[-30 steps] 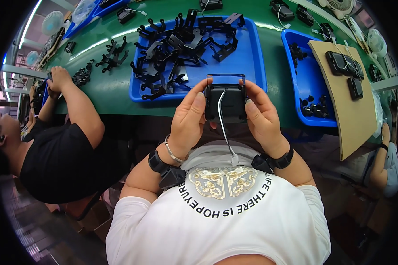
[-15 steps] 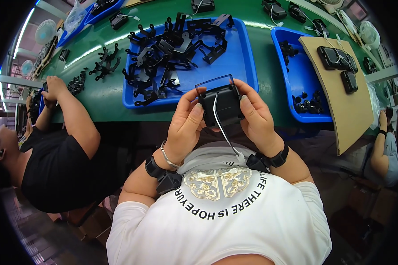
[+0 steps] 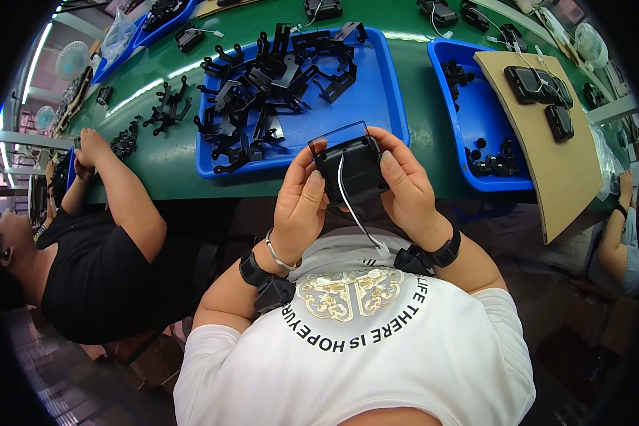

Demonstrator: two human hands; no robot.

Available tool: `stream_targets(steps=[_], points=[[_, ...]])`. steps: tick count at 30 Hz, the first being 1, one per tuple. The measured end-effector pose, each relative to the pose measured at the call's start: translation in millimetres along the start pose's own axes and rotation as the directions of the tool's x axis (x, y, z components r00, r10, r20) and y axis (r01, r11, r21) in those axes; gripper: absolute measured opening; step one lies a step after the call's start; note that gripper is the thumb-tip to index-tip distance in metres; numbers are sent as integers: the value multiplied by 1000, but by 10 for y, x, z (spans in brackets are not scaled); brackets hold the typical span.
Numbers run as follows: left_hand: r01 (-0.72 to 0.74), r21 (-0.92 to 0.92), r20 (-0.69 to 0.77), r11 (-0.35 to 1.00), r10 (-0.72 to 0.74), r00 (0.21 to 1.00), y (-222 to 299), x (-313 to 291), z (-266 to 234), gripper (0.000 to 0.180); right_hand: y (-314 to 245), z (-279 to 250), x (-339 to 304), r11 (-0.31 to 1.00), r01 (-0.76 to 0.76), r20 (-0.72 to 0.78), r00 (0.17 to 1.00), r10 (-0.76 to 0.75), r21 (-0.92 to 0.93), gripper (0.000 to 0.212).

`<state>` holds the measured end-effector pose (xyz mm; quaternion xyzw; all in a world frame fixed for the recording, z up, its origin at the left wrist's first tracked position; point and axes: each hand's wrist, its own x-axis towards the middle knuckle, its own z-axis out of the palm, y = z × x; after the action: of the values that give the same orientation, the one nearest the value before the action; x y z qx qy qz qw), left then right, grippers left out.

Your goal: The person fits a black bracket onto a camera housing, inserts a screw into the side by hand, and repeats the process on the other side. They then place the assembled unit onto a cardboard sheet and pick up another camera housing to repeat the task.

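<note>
Between my two hands is a black plastic device housing [image 3: 355, 174] with screws at its corners. A clear frame-like panel [image 3: 342, 133] stands up along its far edge. From the housing a white cable [image 3: 347, 199] hangs down toward my shirt and ends in a white connector [image 3: 383, 250]. My left hand [image 3: 302, 195] grips the housing's left side, thumb on its near face. On the right side my right hand [image 3: 407, 181] holds it the same way. The fingers behind the housing are mostly hidden.
Beyond my hands a blue tray [image 3: 376, 106] holds many black brackets [image 3: 263, 85]. At right, another blue tray [image 3: 461, 142] has small black parts, beside a cardboard sheet [image 3: 539, 156] bearing black devices [image 3: 532, 85]. A co-worker in black [image 3: 99, 270] sits at left.
The housing and both hands have stayed nearly in place, with the housing tilted slightly. The whole scene has shifted a little in view.
</note>
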<state>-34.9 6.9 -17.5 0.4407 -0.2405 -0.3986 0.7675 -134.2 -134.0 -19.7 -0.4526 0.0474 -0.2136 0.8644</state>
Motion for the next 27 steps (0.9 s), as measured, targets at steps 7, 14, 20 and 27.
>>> stream_targets(steps=[7, 14, 20, 27], points=[[-57, 26, -66, 998, 59, 996, -27, 16, 78, 48, 10, -14, -3, 1000, 2, 0, 1000, -2, 21, 44], [-55, 86, -42, 995, 59, 997, 6, 25, 67, 47, 12, 7, -4, 999, 17, 2, 1000, -17, 43, 42], [-42, 81, -10, 996, 43, 999, 75, 53, 79, 49, 18, -3, 6, 998, 11, -6, 1000, -10, 58, 41], [-111, 279, 171, 954, 65, 983, 476, 57, -45, 70, -181, -122, -12, 996, -94, 60, 994, 93, 14, 39]])
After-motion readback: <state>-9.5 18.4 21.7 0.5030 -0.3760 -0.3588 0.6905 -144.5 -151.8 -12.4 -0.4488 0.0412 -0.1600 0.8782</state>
